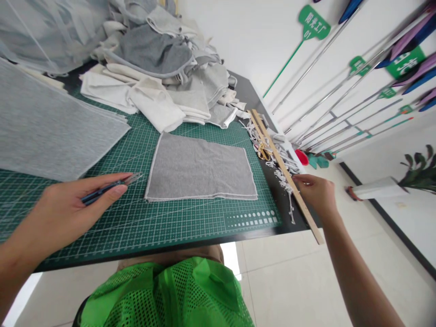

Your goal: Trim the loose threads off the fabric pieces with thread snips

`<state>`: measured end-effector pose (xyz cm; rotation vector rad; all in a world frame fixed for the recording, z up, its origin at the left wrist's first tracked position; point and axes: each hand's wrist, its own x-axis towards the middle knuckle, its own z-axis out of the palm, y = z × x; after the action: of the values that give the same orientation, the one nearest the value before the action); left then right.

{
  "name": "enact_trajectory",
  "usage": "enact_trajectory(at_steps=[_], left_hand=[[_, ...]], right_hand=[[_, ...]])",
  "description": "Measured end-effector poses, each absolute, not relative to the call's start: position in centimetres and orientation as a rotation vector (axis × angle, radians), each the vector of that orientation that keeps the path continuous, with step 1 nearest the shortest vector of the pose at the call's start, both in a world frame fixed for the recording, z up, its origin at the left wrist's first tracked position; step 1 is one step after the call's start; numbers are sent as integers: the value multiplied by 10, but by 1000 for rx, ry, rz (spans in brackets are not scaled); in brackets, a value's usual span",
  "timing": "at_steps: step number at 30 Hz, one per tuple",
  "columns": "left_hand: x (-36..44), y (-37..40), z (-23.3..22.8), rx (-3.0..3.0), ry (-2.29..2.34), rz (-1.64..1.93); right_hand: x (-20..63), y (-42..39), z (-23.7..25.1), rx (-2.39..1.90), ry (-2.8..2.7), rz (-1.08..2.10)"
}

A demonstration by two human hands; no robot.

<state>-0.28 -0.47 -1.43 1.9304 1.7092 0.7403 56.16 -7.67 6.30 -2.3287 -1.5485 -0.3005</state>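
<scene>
My left hand [73, 211] is closed around thread snips [107, 190] with a dark blue handle, their metal tip pointing right. Just beyond that tip lies a grey fabric piece [202, 168], flat on the green cutting mat [136, 227], with pale stitching along its edges. At the table's right edge my right hand [315, 190] has its fingers pinched together, beside a long wooden strip [289, 181] and the fabric scraps [282, 154]. Whatever those fingers hold, if anything, is hidden.
Grey and white garments [163, 54] are heaped at the back. A stack of grey fabric sheets [57, 122] covers the mat's left side. Gold-handled scissors [264, 152] lie among scraps by the strip. Mops and green signs [313, 22] line the wall; a potted plant [422, 172] stands right.
</scene>
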Motion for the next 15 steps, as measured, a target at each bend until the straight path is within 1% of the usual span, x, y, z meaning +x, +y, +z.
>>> enact_trajectory(at_steps=[5, 9, 12, 15], left_hand=[[5, -7, -1, 1942, 1618, 726], [6, -7, 2, 1939, 1559, 768], [4, -8, 2, 1972, 1547, 789], [5, -12, 3, 2035, 1533, 815]], right_hand=[[534, -87, 73, -2249, -1455, -419], [485, -91, 76, -1984, -1524, -501], [439, -89, 70, -1764, -1674, -338], [391, -83, 60, -1520, -1877, -71]])
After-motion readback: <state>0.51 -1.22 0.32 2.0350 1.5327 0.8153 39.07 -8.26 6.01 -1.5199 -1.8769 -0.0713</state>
